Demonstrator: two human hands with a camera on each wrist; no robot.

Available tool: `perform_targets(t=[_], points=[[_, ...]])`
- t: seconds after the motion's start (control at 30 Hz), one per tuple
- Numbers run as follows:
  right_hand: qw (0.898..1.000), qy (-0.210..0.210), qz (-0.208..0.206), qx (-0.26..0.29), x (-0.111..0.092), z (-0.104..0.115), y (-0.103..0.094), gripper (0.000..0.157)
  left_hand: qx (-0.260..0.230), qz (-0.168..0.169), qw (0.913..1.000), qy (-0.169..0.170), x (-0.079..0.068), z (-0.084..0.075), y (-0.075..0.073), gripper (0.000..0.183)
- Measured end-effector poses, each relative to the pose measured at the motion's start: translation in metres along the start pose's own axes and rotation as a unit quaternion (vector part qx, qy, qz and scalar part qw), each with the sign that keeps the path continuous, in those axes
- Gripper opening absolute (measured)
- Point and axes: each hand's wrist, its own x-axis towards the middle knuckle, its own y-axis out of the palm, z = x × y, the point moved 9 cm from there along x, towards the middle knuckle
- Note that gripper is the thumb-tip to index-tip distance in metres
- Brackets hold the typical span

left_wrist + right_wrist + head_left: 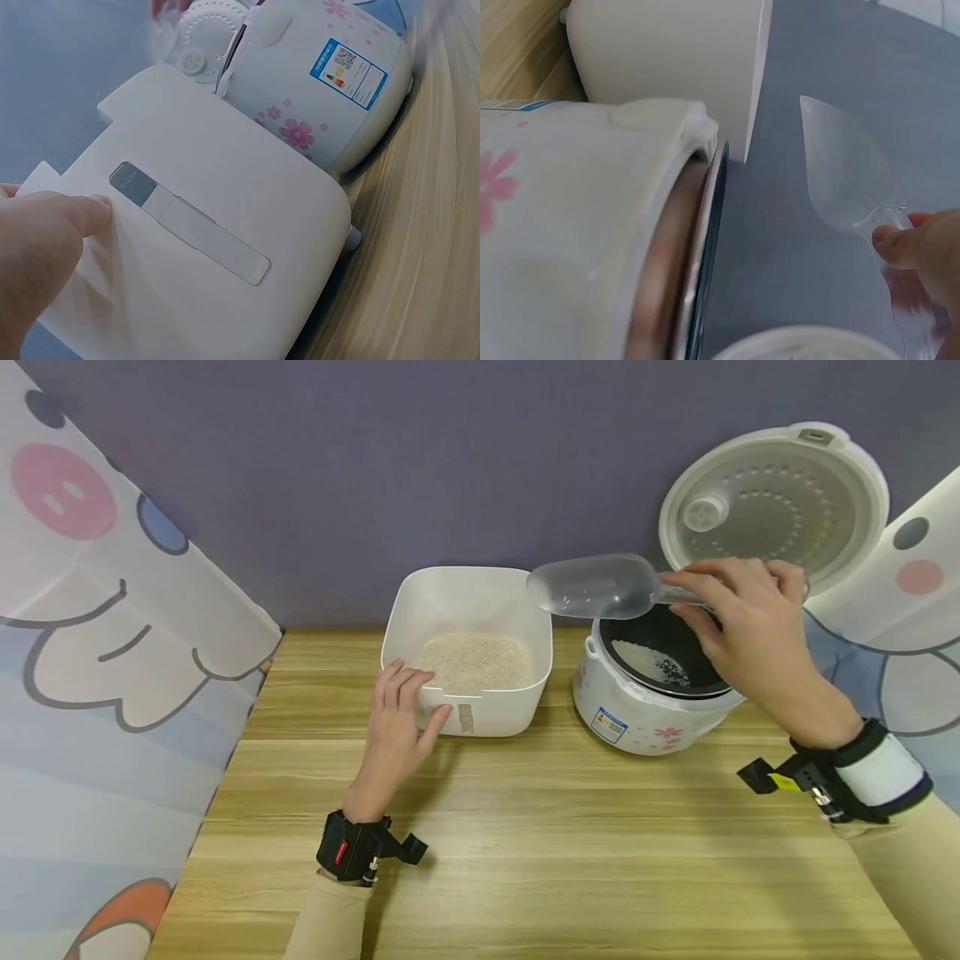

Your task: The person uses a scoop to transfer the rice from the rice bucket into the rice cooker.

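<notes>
Closest in: my right hand [757, 631], raised, thumb and fingers pinching the handle of a clear scoop [592, 587]. Scoop's bowl points left, held in the air across the gap between bin and cooker. Under the hand, the rice cooker [637, 722], white with pink flowers, a blue-edged label [349, 73] on its front; lid [780, 506] swung up and back. Dark inner pot [693, 647] holds white rice [643, 662], gathered toward its left. My left hand [397, 718] grips the near rim of the white bin [498, 717], thumb outside. Pale grain [476, 662] covers the bin's floor. Both vessels stand on the wooden table [540, 860], cooker just right of bin.
</notes>
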Motion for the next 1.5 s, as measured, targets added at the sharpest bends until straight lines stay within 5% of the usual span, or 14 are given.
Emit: perform_targets(t=[0.27,0.5,0.9,1.17,1.5], points=[[0.994,-0.083,0.051,-0.047,0.025,0.033,0.031,0.035,0.001,0.006,1.0000,-0.001,0.001,0.000,0.002,0.048],[0.981,-0.167,0.047,-0.092,0.038,0.062,0.058,0.035,0.001,0.002,1.0000,0.003,-0.001,0.001,0.001,0.047],[0.939,-0.278,0.114,-0.169,0.046,0.099,0.117,0.027,0.006,-0.001,1.0000,0.005,-0.001,0.001,-0.002,0.047],[0.910,-0.314,0.151,-0.225,0.043,0.113,0.152,0.014,0.007,-0.005,0.9999,0.007,-0.001,0.000,-0.003,0.047],[0.893,-0.296,0.210,-0.265,0.051,0.116,0.181,0.011,0.009,-0.008,0.9998,0.014,-0.001,0.001,-0.002,0.046]])
